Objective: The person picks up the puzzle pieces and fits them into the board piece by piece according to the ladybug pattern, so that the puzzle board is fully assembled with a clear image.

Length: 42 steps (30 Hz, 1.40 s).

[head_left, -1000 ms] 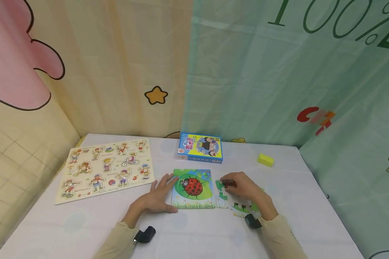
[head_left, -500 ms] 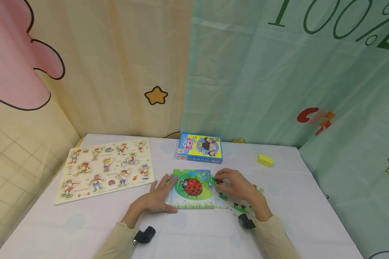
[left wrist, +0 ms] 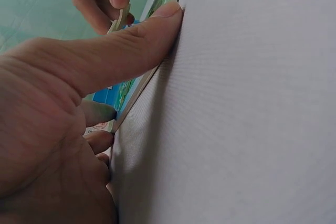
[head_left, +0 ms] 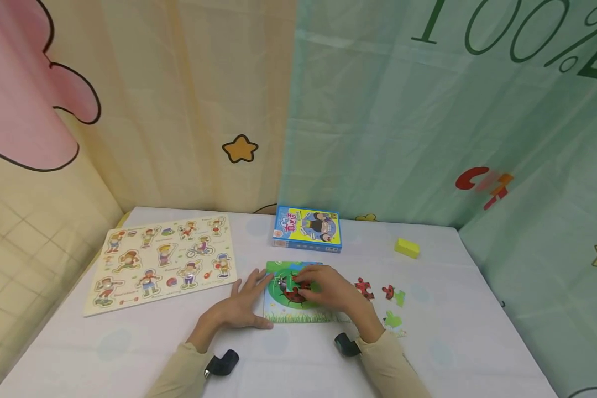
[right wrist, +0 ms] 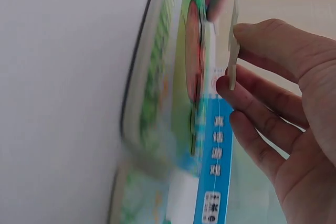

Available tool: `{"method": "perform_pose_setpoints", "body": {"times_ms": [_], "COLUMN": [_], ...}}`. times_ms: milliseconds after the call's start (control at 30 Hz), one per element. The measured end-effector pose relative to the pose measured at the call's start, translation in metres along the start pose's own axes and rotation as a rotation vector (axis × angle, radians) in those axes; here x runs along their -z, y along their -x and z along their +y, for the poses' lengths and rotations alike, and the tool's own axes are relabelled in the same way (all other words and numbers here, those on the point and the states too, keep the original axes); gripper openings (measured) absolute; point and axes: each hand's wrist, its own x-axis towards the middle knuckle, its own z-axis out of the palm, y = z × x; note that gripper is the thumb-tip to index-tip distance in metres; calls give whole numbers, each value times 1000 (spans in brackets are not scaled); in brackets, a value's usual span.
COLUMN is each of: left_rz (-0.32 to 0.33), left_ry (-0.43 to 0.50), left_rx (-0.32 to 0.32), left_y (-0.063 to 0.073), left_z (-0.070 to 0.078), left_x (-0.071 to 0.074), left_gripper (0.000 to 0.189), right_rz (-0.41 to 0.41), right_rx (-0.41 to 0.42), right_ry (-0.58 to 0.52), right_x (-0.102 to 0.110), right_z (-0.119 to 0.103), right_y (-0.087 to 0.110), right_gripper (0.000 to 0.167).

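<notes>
A square ladybug puzzle (head_left: 278,315) lies flat on the white table, its right part hidden beneath my right hand (head_left: 328,287). That hand pinches a thin puzzle piece (right wrist: 234,45) between thumb and fingers, held above the picture; the right wrist view shows it edge-on and apart from the puzzle. My left hand (head_left: 239,307) lies spread at the puzzle's left side, its thumb (left wrist: 157,22) and fingertips touching the edge. To the right lie loose pieces: a red one (head_left: 363,288), a red-and-green one (head_left: 394,293) and a green one (head_left: 393,319).
A blue-and-yellow box (head_left: 307,229) lies behind the puzzle. At the left is a pale board with printed children figures (head_left: 159,265). A yellow block (head_left: 407,247) sits at the back right. Curtains (head_left: 368,138) hang behind the table.
My right hand has moved left from the loose pieces to over the ladybug picture, carrying a piece. More of the loose pieces at the right are uncovered. The left hand has stayed put.
</notes>
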Motion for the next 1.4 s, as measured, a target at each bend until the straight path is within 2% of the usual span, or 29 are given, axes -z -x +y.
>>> {"method": "perform_pose_setpoints", "body": {"times_ms": [300, 567, 767, 1033, 1400], "left_rz": [-3, 0, 2, 3, -4], "left_ry": [-14, -16, -11, -16, -25], "left_rx": [4, -13, -23, -30, -27], "left_y": [0, -1, -2, -2, -1], "left_z": [1, -1, -2, -2, -3], "left_x": [1, 0, -1, -1, 0], "left_gripper": [107, 107, 107, 97, 96], "right_rz": [-41, -55, -52, -47, -42], "right_rx": [-17, -45, -34, -69, -55], "right_ry": [89, 77, 86, 92, 112], "right_x": [-10, -16, -20, -22, -23], "right_z": [-18, -26, -28, -30, -31], "right_y": [-15, -22, -24, -26, -27], "right_gripper": [27, 26, 25, 26, 26]}}
